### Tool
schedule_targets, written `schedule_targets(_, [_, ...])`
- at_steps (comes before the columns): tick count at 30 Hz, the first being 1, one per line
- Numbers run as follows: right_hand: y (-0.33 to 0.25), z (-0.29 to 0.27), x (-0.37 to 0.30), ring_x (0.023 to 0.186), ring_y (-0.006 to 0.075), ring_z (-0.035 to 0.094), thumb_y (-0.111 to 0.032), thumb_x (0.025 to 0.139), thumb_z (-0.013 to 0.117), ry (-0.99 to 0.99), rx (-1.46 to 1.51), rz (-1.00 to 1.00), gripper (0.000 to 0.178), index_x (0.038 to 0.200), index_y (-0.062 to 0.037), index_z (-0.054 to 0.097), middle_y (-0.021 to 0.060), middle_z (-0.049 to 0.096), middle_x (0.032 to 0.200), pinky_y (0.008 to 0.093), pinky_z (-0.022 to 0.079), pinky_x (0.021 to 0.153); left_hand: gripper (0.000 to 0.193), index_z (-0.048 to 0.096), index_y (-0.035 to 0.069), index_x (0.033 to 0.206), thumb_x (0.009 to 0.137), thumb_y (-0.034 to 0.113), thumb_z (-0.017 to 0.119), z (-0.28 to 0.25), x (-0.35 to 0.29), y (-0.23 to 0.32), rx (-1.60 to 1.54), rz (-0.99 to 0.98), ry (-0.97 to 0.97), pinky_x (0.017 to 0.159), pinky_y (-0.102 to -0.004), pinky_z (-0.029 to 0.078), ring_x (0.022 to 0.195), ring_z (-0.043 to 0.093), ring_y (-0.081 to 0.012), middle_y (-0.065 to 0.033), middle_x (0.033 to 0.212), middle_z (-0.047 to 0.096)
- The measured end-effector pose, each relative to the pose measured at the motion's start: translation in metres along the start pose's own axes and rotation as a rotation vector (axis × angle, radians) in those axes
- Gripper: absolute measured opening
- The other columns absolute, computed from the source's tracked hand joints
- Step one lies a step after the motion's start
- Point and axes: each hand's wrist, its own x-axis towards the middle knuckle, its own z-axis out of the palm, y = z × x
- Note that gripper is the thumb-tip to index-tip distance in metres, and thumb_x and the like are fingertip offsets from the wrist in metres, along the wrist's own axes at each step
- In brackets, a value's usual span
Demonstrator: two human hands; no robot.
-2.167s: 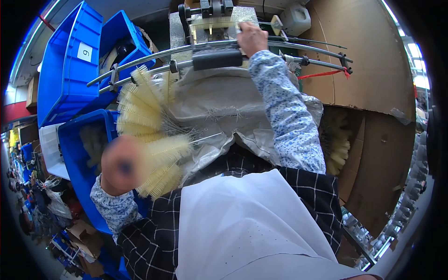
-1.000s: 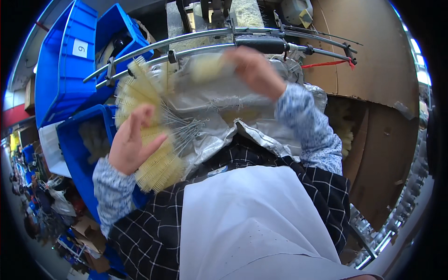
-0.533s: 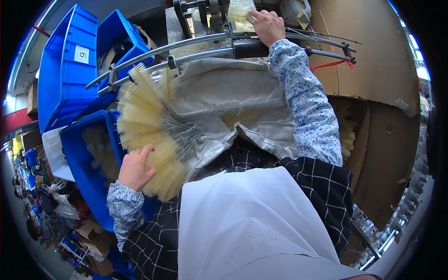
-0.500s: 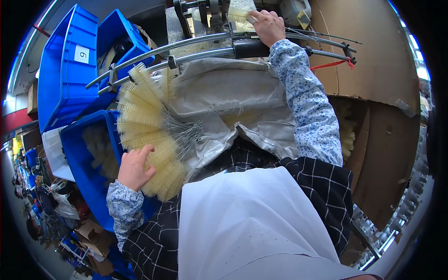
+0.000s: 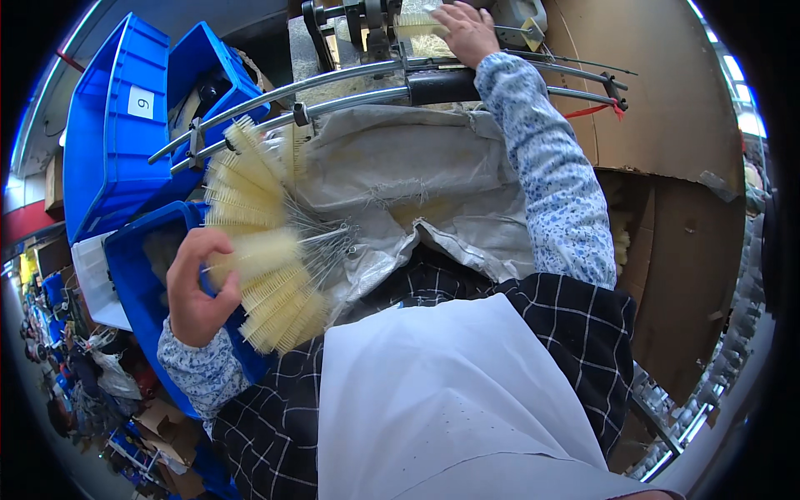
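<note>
One brush (image 5: pixel 262 252) is being pinched by left hand (image 5: pixel 197 296); half-spread right hand (image 5: pixel 467 35) is overlapping upper brush (image 5: pixel 412 27), hold unclear.

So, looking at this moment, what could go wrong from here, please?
1. The right grip is at a pale yellow brush beside the machine's dark metal parts; if these moved, fingers might be pinched.
2. The wire stems of the fanned bristle brushes cross each other, so pulling one could drag others along.
3. The fan spreads toward the blue bin, so some brushes may slide off.
</note>
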Motion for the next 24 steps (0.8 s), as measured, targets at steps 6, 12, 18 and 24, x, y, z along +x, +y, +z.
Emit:
schedule_targets(6, [0.008, -0.038, -0.027, 0.102, 0.0251, 0.047, -0.03, 0.076, 0.056, -0.163, -0.056, 0.424, 0.039, 0.113, -0.0161, 0.054, 0.0049, 0.056, 0.105, 0.0446, 0.033, 0.086, 0.033, 0.046, 0.0, 0.094, 0.062, -0.004, 0.05, -0.01, -0.012, -0.005, -0.147, 0.004, 0.142, 0.078, -0.0276, 0.037, 0.084, 0.045, -0.0176, -0.0119, 0.092, 0.046])
schedule_targets(12, [-0.006, -0.027, -0.023, 0.097, 0.0235, 0.055, -0.024, 0.076, 0.056, -0.079, 0.09, 0.387, 0.033, 0.107, -0.0134, 0.058, 0.0045, 0.059, 0.104, 0.0417, 0.039, 0.081, 0.033, 0.046, 0.0, 0.095, 0.062, -0.002, 0.051, -0.011, -0.013, -0.01, -0.188, -0.011, 0.131, 0.081, -0.0273, 0.035, 0.086, 0.046, -0.0179, -0.0108, 0.093, 0.047])
schedule_targets(18, [-0.049, -0.022, -0.008, 0.095, 0.0224, 0.055, -0.019, 0.074, 0.056, -0.122, 0.098, 0.376, 0.031, 0.104, -0.0117, 0.059, 0.0049, 0.059, 0.101, 0.0423, 0.039, 0.078, 0.033, 0.046, 0.0, 0.096, 0.063, -0.001, 0.051, -0.013, -0.018, -0.008, -0.177, -0.038, 0.164, 0.082, -0.0272, 0.035, 0.087, 0.046, -0.0172, -0.0099, 0.094, 0.047])
schedule_targets(24, [-0.108, -0.027, 0.014, 0.095, 0.0243, 0.054, -0.017, 0.075, 0.055, -0.217, 0.113, 0.421, 0.027, 0.1, -0.0106, 0.059, 0.0056, 0.058, 0.099, 0.045, 0.039, 0.078, 0.034, 0.046, 0.0, 0.097, 0.063, -0.001, 0.051, -0.012, -0.016, -0.011, -0.178, -0.011, 0.135, 0.082, -0.0278, 0.035, 0.088, 0.046, -0.0174, -0.0101, 0.095, 0.047])
